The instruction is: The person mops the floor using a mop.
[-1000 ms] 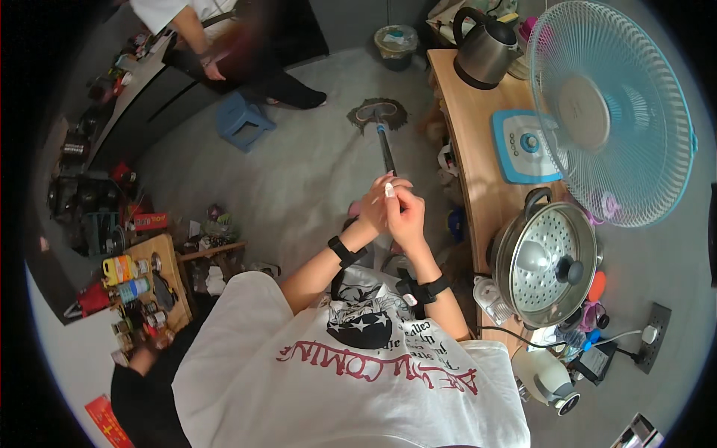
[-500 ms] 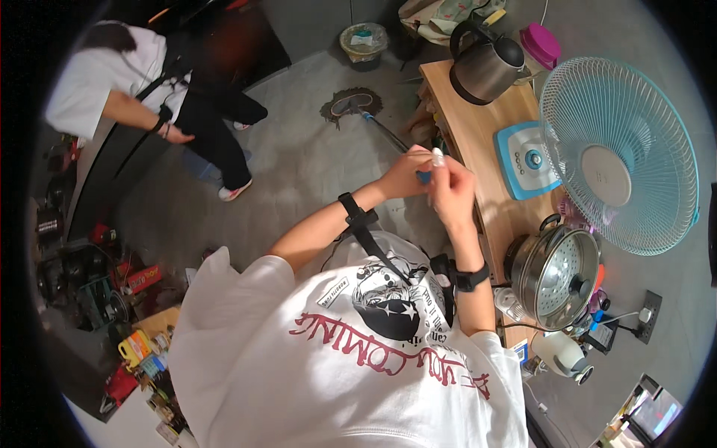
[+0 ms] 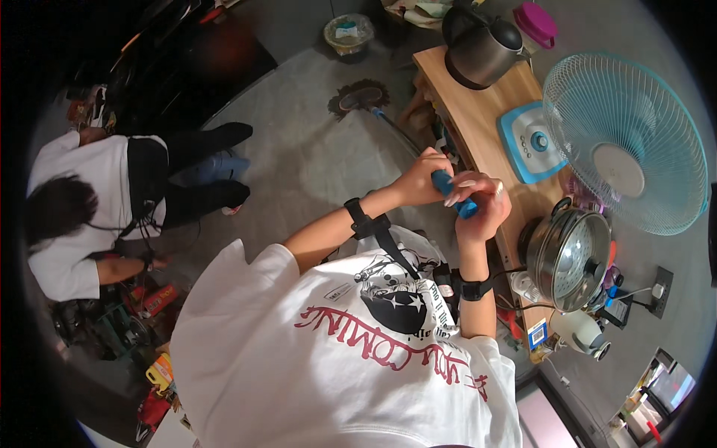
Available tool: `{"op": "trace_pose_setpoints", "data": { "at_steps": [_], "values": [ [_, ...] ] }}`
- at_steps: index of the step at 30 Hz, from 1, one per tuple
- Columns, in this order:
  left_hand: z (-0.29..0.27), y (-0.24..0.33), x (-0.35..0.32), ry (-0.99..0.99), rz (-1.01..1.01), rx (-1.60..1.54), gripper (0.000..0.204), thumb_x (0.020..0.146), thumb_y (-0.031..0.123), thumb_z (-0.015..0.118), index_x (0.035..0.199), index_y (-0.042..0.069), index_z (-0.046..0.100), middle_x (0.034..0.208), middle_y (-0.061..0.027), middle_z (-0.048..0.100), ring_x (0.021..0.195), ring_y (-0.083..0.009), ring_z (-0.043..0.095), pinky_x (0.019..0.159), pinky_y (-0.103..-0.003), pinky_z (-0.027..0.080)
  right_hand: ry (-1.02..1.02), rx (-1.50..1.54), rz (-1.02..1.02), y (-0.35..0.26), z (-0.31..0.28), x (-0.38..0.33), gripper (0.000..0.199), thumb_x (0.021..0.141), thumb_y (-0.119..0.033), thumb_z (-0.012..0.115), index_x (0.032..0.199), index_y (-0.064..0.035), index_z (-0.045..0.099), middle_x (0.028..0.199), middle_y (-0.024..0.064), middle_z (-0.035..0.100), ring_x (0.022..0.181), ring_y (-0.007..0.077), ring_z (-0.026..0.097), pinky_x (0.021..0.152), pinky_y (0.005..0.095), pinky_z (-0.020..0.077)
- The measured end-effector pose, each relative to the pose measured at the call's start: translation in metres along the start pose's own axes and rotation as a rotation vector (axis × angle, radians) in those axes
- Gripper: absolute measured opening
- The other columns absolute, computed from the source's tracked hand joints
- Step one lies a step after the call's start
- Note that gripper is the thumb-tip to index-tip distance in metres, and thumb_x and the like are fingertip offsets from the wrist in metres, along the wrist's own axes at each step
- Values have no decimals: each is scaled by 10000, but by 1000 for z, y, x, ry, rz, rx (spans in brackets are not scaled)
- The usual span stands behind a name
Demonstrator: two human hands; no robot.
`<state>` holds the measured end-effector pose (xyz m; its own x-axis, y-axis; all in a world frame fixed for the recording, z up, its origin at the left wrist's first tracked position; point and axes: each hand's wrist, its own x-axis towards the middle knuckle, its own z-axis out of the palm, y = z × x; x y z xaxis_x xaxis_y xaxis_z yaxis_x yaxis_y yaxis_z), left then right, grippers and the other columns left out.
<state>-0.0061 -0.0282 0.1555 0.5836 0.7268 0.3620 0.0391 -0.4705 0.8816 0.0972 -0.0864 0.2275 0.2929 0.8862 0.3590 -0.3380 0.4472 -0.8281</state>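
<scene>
A blue mop handle (image 3: 453,193) is gripped by both hands above the floor, beside the wooden counter (image 3: 489,123). Left hand (image 3: 420,179) fingers are wrapped shut around its upper part; right hand (image 3: 482,200) fingers are curled over its end. Mop head (image 3: 358,97) rests on the floor.

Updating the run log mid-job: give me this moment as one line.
left hand: grips blue handle | right hand: grips same handle | mop head: on floor | wooden table: beside hands
</scene>
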Motion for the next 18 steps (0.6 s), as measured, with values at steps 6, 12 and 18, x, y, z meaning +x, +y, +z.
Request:
{"op": "trace_pose_setpoints", "data": {
  "at_steps": [6, 12, 18],
  "values": [
    [14, 1, -11, 36, 43, -24, 204, 536, 11, 634, 696, 54, 514, 687, -45, 509, 700, -236, 426, 652, -316, 354, -257, -146, 15, 6, -22, -20, 473, 877, -319, 364, 614, 37, 530, 516, 101, 522, 443, 170, 472, 498, 289, 395],
    [52, 10, -11, -65, -8, 41, 209, 524, 1, 630, 682, 64, 507, 689, -39, 515, 715, -240, 440, 647, -311, 363, 130, -188, 171, -17, -39, -46, 484, 921, -248, 300, 541, 0, 469, 449, 67, 460, 387, 112, 416, 406, 225, 322],
    [109, 38, -12, -248, -13, 24, 210, 562, 121, 683, 639, 96, 489, 691, -34, 529, 695, -214, 472, 671, -299, 345, 327, -204, 258, -59, -85, -70, 461, 925, -248, 308, 563, 2, 445, 447, 83, 456, 355, 107, 394, 359, 211, 322]
  ]
}}
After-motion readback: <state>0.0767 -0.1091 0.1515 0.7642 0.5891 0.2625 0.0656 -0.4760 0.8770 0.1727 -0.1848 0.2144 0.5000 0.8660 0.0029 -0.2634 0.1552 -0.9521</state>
